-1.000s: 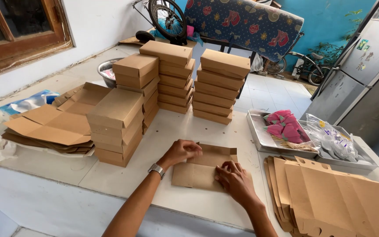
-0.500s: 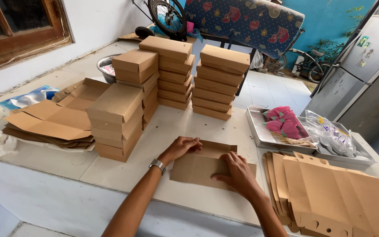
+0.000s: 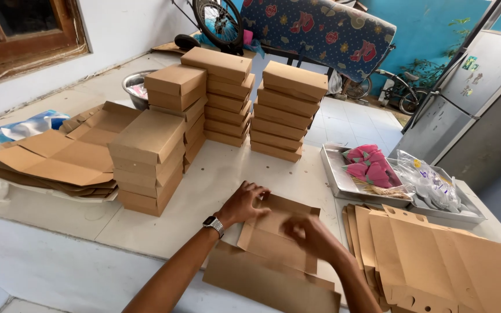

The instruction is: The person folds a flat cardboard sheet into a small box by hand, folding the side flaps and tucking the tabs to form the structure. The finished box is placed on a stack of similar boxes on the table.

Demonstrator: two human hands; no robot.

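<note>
Looking down over my own forearms, I take the white table as my landmark; its near and right edges run out of frame. Beyond its far edge stand a patterned couch, partly cut off at the top, and a grey cabinet to the far right.

On the table I count four stacks of folded brown boxes: two tall ones at the far middle and two shorter ones nearer the left. I cannot count the boxes in each reliably, as the near stacks hide part of the ones behind. At the table's left end lies a spread pile of unfolded box blanks. At its right end sits a second pile of flat cardboard sheets, clipped by the frame, number unclear. Behind that pile are two metal trays, one holding pink items, the other clear plastic bags; the contents are too small to identify.

At the table's near edge lies the half-folded cardboard blank. My left hand, wristwatch on it, presses down with fingers spread on the blank's far left corner flap. My right hand is blurred; it rests over the blank's middle, but I cannot tell whether it is pinching a flap or lying flat.
</note>
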